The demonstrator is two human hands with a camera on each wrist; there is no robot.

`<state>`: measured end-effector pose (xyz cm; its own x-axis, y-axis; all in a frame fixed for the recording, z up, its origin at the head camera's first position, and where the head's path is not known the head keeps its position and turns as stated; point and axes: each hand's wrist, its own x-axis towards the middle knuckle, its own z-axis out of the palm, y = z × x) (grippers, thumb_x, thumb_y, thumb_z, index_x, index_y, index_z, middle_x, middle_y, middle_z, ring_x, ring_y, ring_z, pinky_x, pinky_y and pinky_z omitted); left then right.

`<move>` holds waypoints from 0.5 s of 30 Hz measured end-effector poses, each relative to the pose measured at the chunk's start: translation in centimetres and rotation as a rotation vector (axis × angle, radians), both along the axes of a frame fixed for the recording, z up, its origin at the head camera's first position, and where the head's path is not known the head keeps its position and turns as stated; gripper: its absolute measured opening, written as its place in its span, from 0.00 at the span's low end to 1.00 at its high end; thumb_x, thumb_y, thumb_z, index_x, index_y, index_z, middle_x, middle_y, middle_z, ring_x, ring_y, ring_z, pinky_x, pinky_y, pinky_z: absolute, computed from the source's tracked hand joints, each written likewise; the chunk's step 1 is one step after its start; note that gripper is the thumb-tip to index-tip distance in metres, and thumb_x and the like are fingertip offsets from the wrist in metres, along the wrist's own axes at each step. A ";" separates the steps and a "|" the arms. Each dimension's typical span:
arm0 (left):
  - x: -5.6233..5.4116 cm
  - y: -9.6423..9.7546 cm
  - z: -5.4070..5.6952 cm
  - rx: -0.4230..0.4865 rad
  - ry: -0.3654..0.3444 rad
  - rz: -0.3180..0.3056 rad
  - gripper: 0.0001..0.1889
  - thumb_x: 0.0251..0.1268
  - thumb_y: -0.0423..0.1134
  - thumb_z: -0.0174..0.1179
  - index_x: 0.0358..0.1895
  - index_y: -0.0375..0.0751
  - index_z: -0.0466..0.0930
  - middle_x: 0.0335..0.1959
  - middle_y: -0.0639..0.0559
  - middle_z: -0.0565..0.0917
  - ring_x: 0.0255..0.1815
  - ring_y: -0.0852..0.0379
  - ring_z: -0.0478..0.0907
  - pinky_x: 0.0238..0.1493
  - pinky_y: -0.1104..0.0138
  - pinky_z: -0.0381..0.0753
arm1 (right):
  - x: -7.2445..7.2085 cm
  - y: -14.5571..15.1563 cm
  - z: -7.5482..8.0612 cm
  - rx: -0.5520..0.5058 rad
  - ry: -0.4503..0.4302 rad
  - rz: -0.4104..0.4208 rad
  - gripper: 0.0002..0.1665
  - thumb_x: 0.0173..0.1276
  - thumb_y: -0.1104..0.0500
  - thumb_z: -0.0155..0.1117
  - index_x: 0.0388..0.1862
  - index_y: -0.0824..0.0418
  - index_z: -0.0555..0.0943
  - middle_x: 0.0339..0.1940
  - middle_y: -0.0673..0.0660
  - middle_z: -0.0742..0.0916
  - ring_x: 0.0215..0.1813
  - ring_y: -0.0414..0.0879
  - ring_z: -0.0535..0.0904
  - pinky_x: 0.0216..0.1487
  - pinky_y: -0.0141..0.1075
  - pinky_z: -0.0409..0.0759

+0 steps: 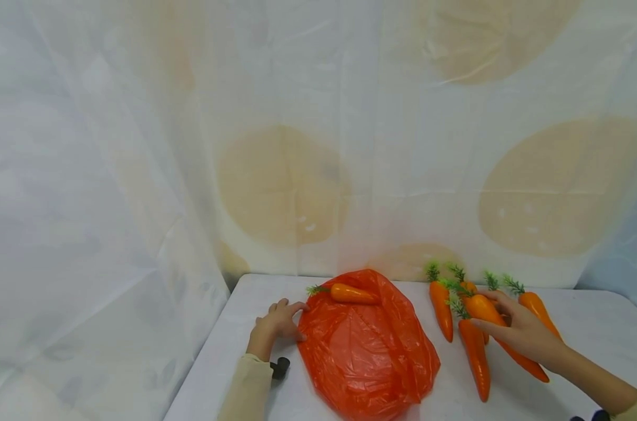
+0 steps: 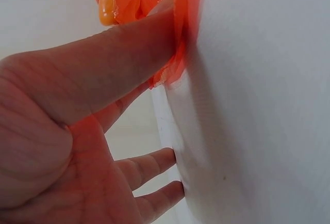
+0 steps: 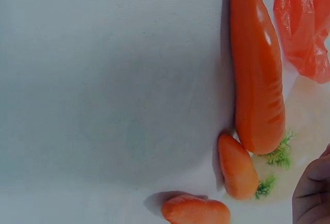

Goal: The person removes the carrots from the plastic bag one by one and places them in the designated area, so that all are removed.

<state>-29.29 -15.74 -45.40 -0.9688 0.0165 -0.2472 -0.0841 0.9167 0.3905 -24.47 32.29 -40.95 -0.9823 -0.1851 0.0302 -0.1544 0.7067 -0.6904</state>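
A red plastic bag (image 1: pixel 360 356) lies on the table in the head view, with one carrot (image 1: pixel 352 294) across its upper part. At the bag's left edge is my left hand (image 1: pixel 279 321), thumb and index finger apart at the plastic. In the left wrist view the thumb (image 2: pixel 113 61) runs straight to the bag's edge, which covers its tip; two other fingers (image 2: pixel 149 167) are straight. My right hand (image 1: pixel 529 330) reaches over a carrot (image 1: pixel 484 310), thumb and fingers spread either side of its thick end. The right wrist view hides its fingertips.
Several more carrots with green tops surround the right hand, among them one left (image 1: pixel 442 313), one in front (image 1: pixel 475 362) and one right (image 1: pixel 539 313). A patterned cloth (image 1: pixel 350 146) hangs behind the white table (image 1: pixel 597 327).
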 end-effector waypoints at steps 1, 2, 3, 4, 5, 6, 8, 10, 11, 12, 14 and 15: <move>0.0 0.0 0.0 0.000 0.000 -0.003 0.30 0.48 0.47 0.74 0.59 0.66 0.77 0.74 0.38 0.62 0.73 0.34 0.58 0.62 0.23 0.54 | 0.0 0.0 0.0 0.007 -0.003 -0.002 0.45 0.68 0.43 0.65 0.73 0.66 0.60 0.58 0.71 0.79 0.46 0.54 0.79 0.37 0.37 0.82; 0.1 0.0 0.0 0.000 -0.001 -0.006 0.30 0.49 0.47 0.74 0.59 0.66 0.77 0.74 0.38 0.62 0.72 0.34 0.58 0.62 0.23 0.54 | 0.1 0.1 0.0 0.012 -0.006 -0.003 0.45 0.68 0.42 0.65 0.73 0.66 0.60 0.58 0.72 0.79 0.47 0.54 0.79 0.38 0.38 0.82; 0.1 0.1 -0.1 0.001 -0.001 -0.008 0.30 0.49 0.47 0.74 0.59 0.66 0.77 0.74 0.38 0.62 0.72 0.33 0.58 0.61 0.23 0.54 | 0.1 0.2 -0.1 0.016 -0.009 -0.007 0.45 0.68 0.42 0.65 0.73 0.66 0.60 0.58 0.71 0.79 0.47 0.54 0.79 0.38 0.38 0.82; 0.1 0.1 -0.1 0.001 -0.002 -0.009 0.30 0.49 0.47 0.74 0.59 0.66 0.77 0.74 0.38 0.62 0.72 0.33 0.58 0.61 0.23 0.54 | 0.1 0.3 -0.1 0.019 -0.011 -0.009 0.45 0.68 0.42 0.65 0.73 0.66 0.60 0.57 0.71 0.79 0.47 0.54 0.79 0.37 0.38 0.81; 0.2 0.1 -0.1 0.001 -0.003 -0.007 0.30 0.49 0.47 0.74 0.59 0.66 0.77 0.74 0.38 0.62 0.72 0.34 0.58 0.61 0.23 0.54 | 0.2 0.4 -0.1 0.020 -0.014 -0.008 0.45 0.69 0.42 0.65 0.73 0.66 0.60 0.57 0.72 0.79 0.47 0.54 0.79 0.37 0.38 0.81; 0.2 0.1 -0.1 0.001 -0.004 -0.005 0.30 0.48 0.47 0.74 0.59 0.66 0.77 0.74 0.38 0.62 0.72 0.34 0.58 0.62 0.23 0.54 | 0.2 0.5 -0.2 0.023 -0.016 -0.008 0.45 0.69 0.42 0.64 0.73 0.67 0.60 0.57 0.72 0.79 0.47 0.54 0.79 0.37 0.38 0.81; 0.2 0.1 -0.2 0.004 -0.002 -0.002 0.30 0.48 0.47 0.75 0.59 0.66 0.78 0.74 0.38 0.63 0.72 0.34 0.58 0.61 0.23 0.55 | 0.1 0.8 -0.3 0.026 -0.015 -0.017 0.46 0.69 0.42 0.64 0.74 0.67 0.59 0.57 0.73 0.80 0.48 0.55 0.80 0.36 0.38 0.82; 0.1 0.1 -0.3 0.001 0.002 -0.006 0.30 0.48 0.47 0.75 0.59 0.66 0.78 0.73 0.38 0.63 0.71 0.34 0.59 0.61 0.23 0.55 | 0.1 1.1 -0.5 0.028 -0.008 -0.020 0.47 0.69 0.42 0.64 0.74 0.68 0.58 0.57 0.74 0.79 0.49 0.57 0.79 0.36 0.38 0.81; 0.0 0.0 -0.4 0.002 0.004 -0.007 0.30 0.47 0.47 0.75 0.58 0.66 0.78 0.73 0.38 0.63 0.71 0.33 0.59 0.61 0.23 0.55 | 0.1 1.3 -0.7 0.022 -0.004 -0.024 0.48 0.70 0.42 0.64 0.74 0.69 0.57 0.58 0.75 0.78 0.49 0.58 0.79 0.36 0.38 0.81; -0.1 0.0 -0.4 0.004 0.006 -0.007 0.30 0.47 0.47 0.75 0.58 0.66 0.78 0.73 0.38 0.63 0.71 0.33 0.59 0.60 0.23 0.54 | 0.1 1.4 -0.8 0.020 0.000 -0.035 0.49 0.69 0.42 0.64 0.74 0.70 0.56 0.58 0.75 0.78 0.49 0.58 0.79 0.36 0.38 0.81; -0.1 -0.1 -0.4 0.005 0.008 -0.009 0.30 0.48 0.47 0.75 0.58 0.66 0.78 0.73 0.38 0.63 0.72 0.33 0.58 0.60 0.22 0.54 | 0.0 1.6 -1.2 0.016 0.009 -0.059 0.51 0.69 0.41 0.64 0.74 0.72 0.54 0.58 0.76 0.76 0.49 0.58 0.78 0.35 0.36 0.80; -0.2 -0.1 -0.4 0.005 0.007 -0.010 0.30 0.48 0.47 0.75 0.58 0.66 0.77 0.73 0.38 0.63 0.72 0.33 0.58 0.60 0.22 0.54 | 0.0 1.7 -1.4 0.016 0.013 -0.069 0.51 0.69 0.41 0.63 0.73 0.73 0.53 0.58 0.76 0.76 0.48 0.57 0.78 0.35 0.35 0.80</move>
